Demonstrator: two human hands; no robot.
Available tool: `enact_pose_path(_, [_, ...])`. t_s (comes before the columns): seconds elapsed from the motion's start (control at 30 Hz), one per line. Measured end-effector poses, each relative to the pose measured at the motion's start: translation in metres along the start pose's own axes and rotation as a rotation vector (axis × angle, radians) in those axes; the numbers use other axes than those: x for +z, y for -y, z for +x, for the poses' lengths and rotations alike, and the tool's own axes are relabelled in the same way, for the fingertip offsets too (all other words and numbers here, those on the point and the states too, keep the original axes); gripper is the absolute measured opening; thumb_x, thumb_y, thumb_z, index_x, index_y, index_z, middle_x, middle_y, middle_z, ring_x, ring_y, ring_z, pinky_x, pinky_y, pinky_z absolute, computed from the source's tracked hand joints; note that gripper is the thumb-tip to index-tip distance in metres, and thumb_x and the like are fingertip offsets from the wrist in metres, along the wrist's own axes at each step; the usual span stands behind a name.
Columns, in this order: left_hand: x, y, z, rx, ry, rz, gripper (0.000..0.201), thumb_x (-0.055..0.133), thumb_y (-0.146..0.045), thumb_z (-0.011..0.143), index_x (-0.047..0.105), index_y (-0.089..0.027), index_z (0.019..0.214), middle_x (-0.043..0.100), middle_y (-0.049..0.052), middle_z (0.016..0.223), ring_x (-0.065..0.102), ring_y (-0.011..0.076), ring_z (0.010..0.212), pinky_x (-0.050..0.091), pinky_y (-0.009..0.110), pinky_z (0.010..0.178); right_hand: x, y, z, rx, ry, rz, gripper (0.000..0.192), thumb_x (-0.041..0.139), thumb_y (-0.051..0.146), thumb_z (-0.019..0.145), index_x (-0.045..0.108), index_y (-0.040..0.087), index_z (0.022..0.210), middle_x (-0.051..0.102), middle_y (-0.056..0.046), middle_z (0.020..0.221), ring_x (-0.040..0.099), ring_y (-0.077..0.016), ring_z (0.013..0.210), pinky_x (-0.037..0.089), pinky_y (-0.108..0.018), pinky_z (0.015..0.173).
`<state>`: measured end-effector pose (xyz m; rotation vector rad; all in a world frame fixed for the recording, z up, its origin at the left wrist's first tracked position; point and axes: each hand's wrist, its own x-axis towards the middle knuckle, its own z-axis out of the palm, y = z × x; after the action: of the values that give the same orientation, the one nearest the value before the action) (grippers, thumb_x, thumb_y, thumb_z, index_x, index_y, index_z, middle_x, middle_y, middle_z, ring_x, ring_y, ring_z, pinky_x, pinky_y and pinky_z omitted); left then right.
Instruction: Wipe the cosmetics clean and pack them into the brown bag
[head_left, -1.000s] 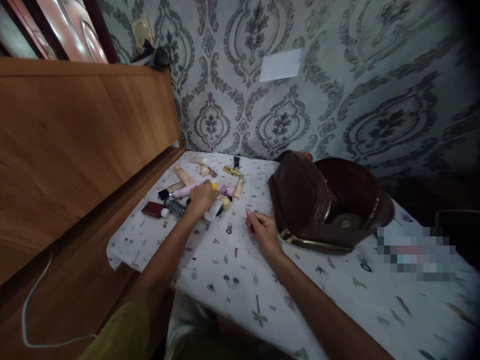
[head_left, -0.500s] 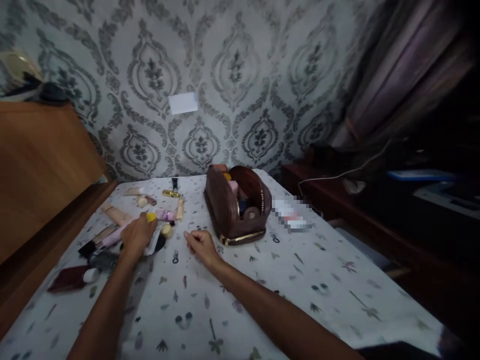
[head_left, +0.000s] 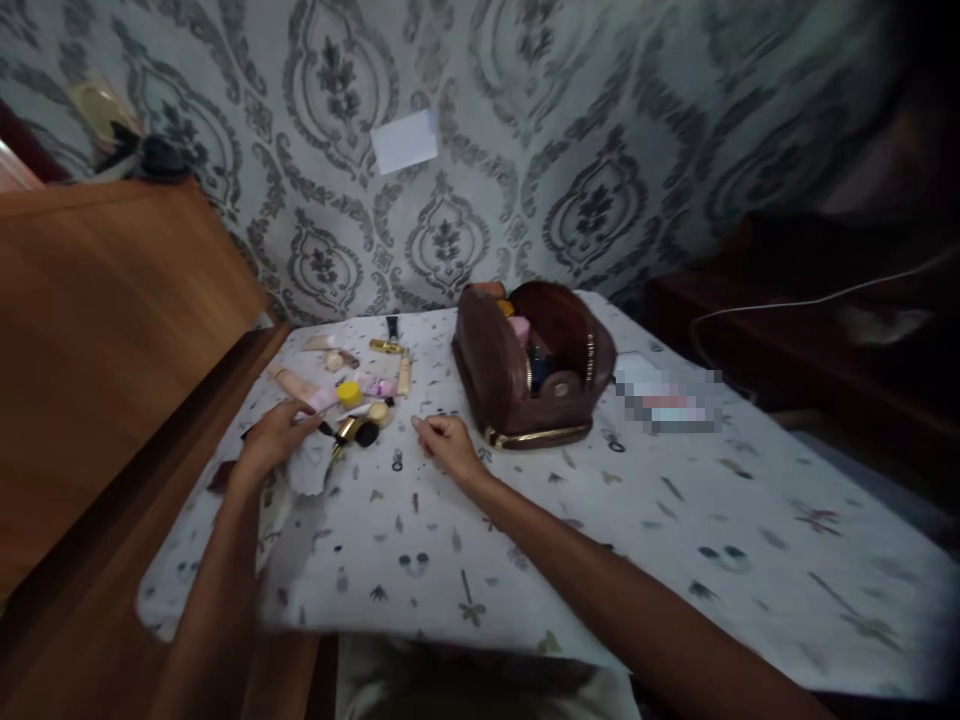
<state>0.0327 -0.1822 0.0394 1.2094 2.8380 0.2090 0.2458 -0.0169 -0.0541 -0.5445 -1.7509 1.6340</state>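
My left hand (head_left: 274, 440) lies with curled fingers on a white cloth (head_left: 306, 472) at the near edge of a scatter of makeup items (head_left: 352, 385): pink and beige tubes, a yellow cap, a gold-banded brush (head_left: 351, 431). Whether it grips the cloth or the brush handle is unclear. My right hand (head_left: 448, 446) rests on the patterned tablecloth (head_left: 525, 530), loosely closed and holding nothing I can see. It sits just left of an open brown pouch (head_left: 495, 365) with several items inside.
A tall wooden panel (head_left: 112, 330) runs along the left of the table. Patterned wallpaper (head_left: 525, 150) rises behind it. A blurred flat item (head_left: 667, 400) lies right of the pouch. Dark furniture with a white cable (head_left: 817, 297) stands at the right.
The camera swung right, then partly back. My left hand drew toward me off the pile, with the white cloth under it. My right hand stayed put.
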Motion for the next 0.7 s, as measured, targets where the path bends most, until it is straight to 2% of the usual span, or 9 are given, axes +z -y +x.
enact_pose_path(0.13, [0.004,-0.001,-0.010,-0.016,0.063,0.024,0.056,0.053,-0.063,0.079,0.068,-0.026,0.119,0.072,0.006,0.117,0.065,0.0273,0.107,0.048,0.031,0.084,0.001,0.001,-0.001,0.004,0.015,0.001,0.054,0.058,0.063,0.078,0.049,0.021,0.046,0.044,0.003,0.041,0.037,-0.0098,0.042,0.029,-0.024,0.046])
enact_pose_path(0.27, [0.005,-0.012,-0.015,-0.066,0.073,0.074,0.064,0.056,-0.061,0.078,0.063,-0.021,0.128,0.068,0.012,0.127,0.060,0.0331,0.117,0.046,0.035,0.085,0.001,0.003,-0.002,-0.012,0.011,-0.018,0.055,0.058,0.064,0.078,0.049,0.020,0.045,0.044,0.003,0.041,0.039,-0.0102,0.042,0.030,-0.025,0.047])
enact_pose_path(0.4, [0.005,-0.021,-0.018,-0.125,0.084,0.127,0.059,0.053,-0.056,0.080,0.064,-0.020,0.125,0.067,0.016,0.127,0.060,0.0372,0.118,0.046,0.039,0.083,0.001,0.004,-0.002,-0.020,0.010,-0.030,0.055,0.057,0.063,0.079,0.049,0.020,0.045,0.045,0.003,0.041,0.039,-0.0103,0.042,0.030,-0.025,0.048])
enact_pose_path(0.53, [0.004,-0.023,-0.019,-0.127,0.098,0.152,0.058,0.051,-0.056,0.082,0.064,-0.019,0.125,0.066,0.017,0.128,0.059,0.0377,0.119,0.047,0.041,0.085,0.001,0.004,-0.002,-0.022,0.020,-0.030,0.055,0.057,0.061,0.080,0.049,0.020,0.044,0.044,0.003,0.041,0.039,-0.0102,0.042,0.031,-0.025,0.049])
enact_pose_path(0.7, [0.002,-0.022,-0.019,-0.064,0.120,0.160,0.055,0.057,-0.049,0.081,0.061,-0.023,0.129,0.064,0.012,0.133,0.058,0.0340,0.123,0.046,0.038,0.091,0.001,0.003,-0.002,-0.019,0.023,-0.026,0.053,0.056,0.060,0.081,0.049,0.021,0.046,0.045,0.003,0.042,0.040,-0.0104,0.043,0.031,-0.025,0.048])
